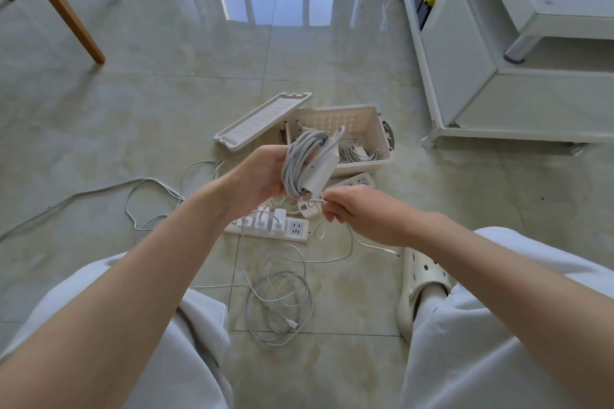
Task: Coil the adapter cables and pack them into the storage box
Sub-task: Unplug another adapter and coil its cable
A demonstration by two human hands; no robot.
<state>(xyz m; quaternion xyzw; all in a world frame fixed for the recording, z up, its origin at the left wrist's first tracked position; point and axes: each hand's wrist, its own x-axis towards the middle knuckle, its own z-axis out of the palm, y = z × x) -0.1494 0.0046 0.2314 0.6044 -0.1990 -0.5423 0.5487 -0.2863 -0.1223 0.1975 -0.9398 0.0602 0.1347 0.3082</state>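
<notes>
The left hand (262,173) grasps a white square power adapter wrapped in coiled grey cable (307,161). The right hand (352,212) pinches what looks like that cable's loose end just below it. Beyond both hands sits the open white plastic storage box (382,143).

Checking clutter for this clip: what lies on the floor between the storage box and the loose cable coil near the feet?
In the head view, a white power strip with adapters plugged in lies between the storage box and the loose cable coil.
</notes>
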